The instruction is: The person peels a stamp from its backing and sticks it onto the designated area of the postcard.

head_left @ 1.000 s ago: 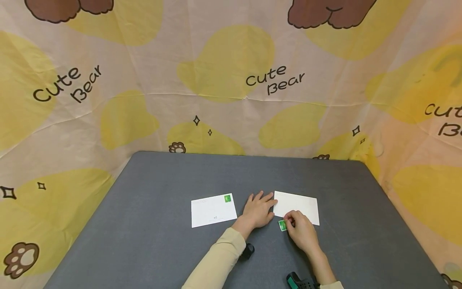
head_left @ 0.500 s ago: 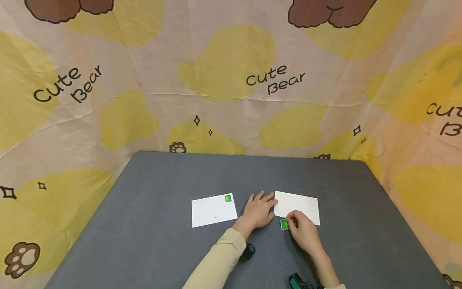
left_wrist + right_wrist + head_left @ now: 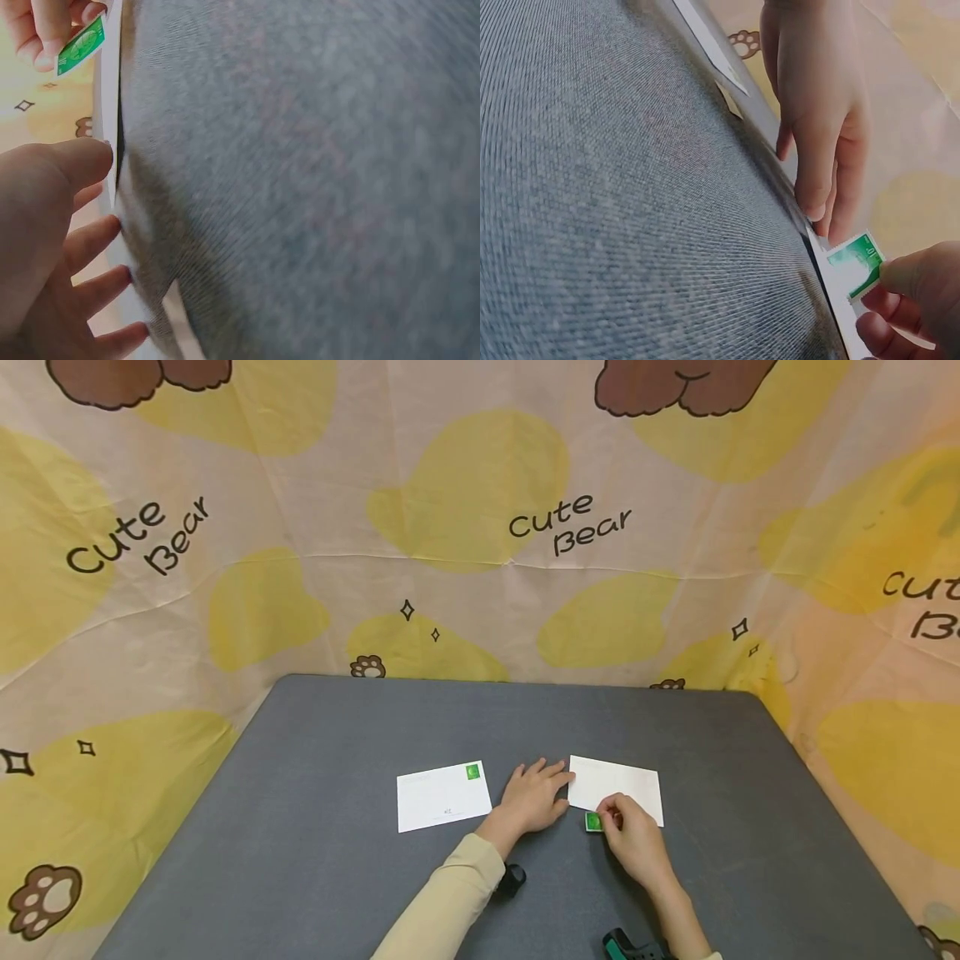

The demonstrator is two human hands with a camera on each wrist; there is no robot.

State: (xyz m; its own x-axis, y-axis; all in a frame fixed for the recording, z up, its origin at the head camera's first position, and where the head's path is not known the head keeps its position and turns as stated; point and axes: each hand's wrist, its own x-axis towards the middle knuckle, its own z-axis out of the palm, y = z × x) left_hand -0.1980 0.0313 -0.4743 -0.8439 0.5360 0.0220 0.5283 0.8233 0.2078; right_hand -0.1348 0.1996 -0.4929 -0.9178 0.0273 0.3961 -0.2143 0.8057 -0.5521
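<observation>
Between thumb and fingers, my right hand (image 3: 636,839) pinches a green postage stamp (image 3: 593,822) with a white toothed border. The stamp (image 3: 855,264) shows its printed face in the right wrist view, tilted just above a white envelope (image 3: 617,783). That plain envelope lies flat on the right. With fingers spread and straight, my left hand (image 3: 531,797) rests beside its left edge, and the thumb touches or nearly touches it in the left wrist view. To the left lies a second white envelope (image 3: 438,802) bearing a green stamp (image 3: 472,772) at its upper right corner.
Everything lies on a grey table (image 3: 337,727) with rounded far corners. Behind it hangs a printed fabric backdrop (image 3: 457,485) with yellow patches and lettering. A black wrist device (image 3: 512,881) is near the left sleeve, and a black and green device (image 3: 628,947) near the right wrist.
My right hand has shifted the stamp slightly right and up, closer to the near edge of the right envelope, and turned it straighter. The left hand has stayed in place.
</observation>
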